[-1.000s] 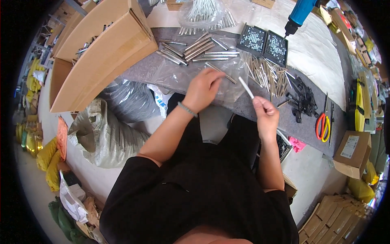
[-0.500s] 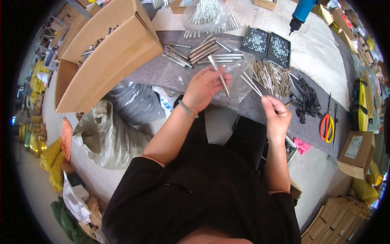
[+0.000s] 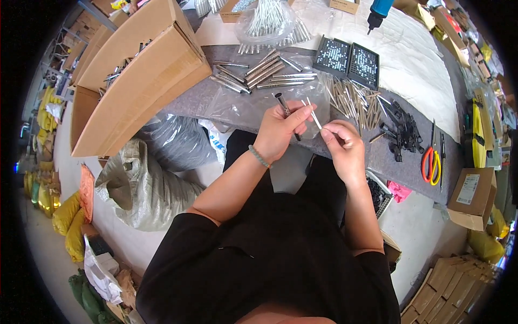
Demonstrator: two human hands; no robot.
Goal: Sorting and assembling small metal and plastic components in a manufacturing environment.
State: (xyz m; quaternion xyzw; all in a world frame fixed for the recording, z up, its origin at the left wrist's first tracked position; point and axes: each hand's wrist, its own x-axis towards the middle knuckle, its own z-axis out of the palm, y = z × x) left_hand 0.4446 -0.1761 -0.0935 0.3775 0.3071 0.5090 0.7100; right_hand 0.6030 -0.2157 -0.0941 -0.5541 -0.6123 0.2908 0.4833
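Observation:
My left hand (image 3: 280,132) is closed around a short metal tube (image 3: 279,99), tilted, with its dark open end up. In a pinch between thumb and fingers, my right hand (image 3: 345,150) holds two thin, pale rods (image 3: 316,122). The rods' far ends reach the left thumb; whether they touch it I cannot tell. Beyond the hands, several larger metal tubes (image 3: 264,71) lie on a clear plastic bag (image 3: 232,102). A heap of thin metal rods (image 3: 356,102) lies beyond my right hand, beside a pile of black plastic parts (image 3: 402,132).
A large cardboard box (image 3: 143,89) holding metal pieces stands at left. A black case (image 3: 332,58) of small pieces lies open at the back, below a hanging teal power screwdriver (image 3: 379,12). Red-and-yellow-handled scissors (image 3: 431,166) lie at right. A woven sack (image 3: 137,189) stands below.
My hands have come closer together, and the rods have moved left to the left hand. The tube has turned so its dark open end shows. The view has shifted slightly.

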